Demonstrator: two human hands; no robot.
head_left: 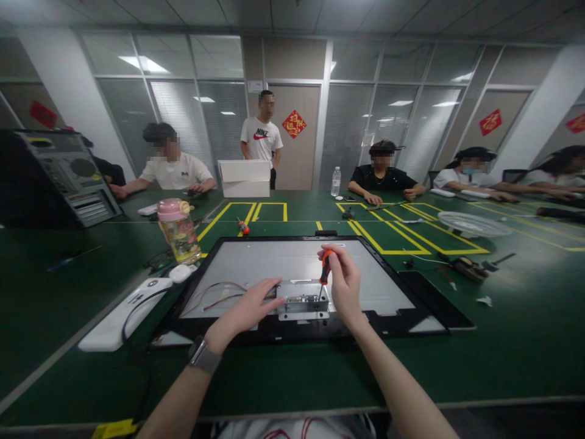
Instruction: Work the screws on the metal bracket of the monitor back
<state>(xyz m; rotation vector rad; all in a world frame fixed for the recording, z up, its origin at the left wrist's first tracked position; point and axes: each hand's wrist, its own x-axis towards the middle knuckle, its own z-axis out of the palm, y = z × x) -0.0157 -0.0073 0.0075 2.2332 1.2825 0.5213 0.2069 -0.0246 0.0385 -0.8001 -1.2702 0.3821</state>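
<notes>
A flat monitor panel (379, 277) with a black frame lies on the green table in front of me. On its lower middle sits a metal bracket box (304, 306). My right hand (343, 280) is closed around the red and black handle of a screwdriver (326, 268), whose shaft points down to the right part of the bracket. My left hand (253, 305) lies with fingers stretched and thumb apart, its fingertips at the bracket's left side. Thin wires (214, 294) run leftward from the bracket across the panel. Whatever the screwdriver's tip touches is too small to make out.
Left of the panel are a white power bank-like block (125, 317), a pink-lidded bottle (178, 228) and a computer case (68, 177). A dark flat slab (436, 299) and a tool (470, 266) lie right. Several people sit across the table (292, 378); one stands behind a white box (245, 178).
</notes>
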